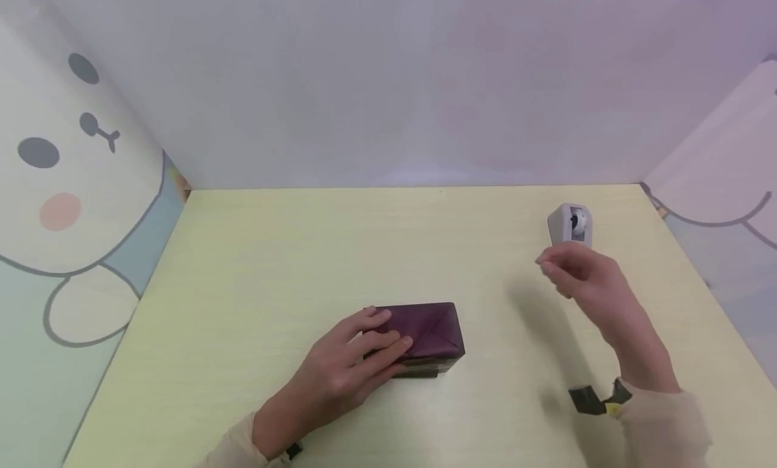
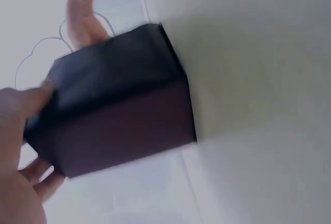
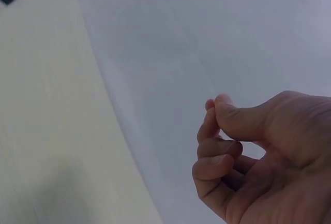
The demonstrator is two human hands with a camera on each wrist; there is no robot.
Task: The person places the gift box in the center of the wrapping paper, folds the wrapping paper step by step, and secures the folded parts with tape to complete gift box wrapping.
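Observation:
A box wrapped in dark purple paper (image 1: 434,330) lies on the table near the middle, diagonal folds showing on its top. My left hand (image 1: 346,363) holds it from its left end, with spread fingers over the top and the thumb at the near side. In the left wrist view, the wrapped box (image 2: 119,100) shows one blackish face and one purple face between thumb and fingers. My right hand (image 1: 591,286) hovers above the table's right part. Its thumb and index fingertips (image 3: 223,102) meet, the other fingers curled; nothing shows between them.
A grey tape dispenser (image 1: 569,224) with a roll in it stands at the back right, just beyond my right hand. The pale yellow table (image 1: 273,252) ends at a whitish back wall (image 1: 388,83). Cartoon-printed panels (image 1: 91,205) flank it on both sides.

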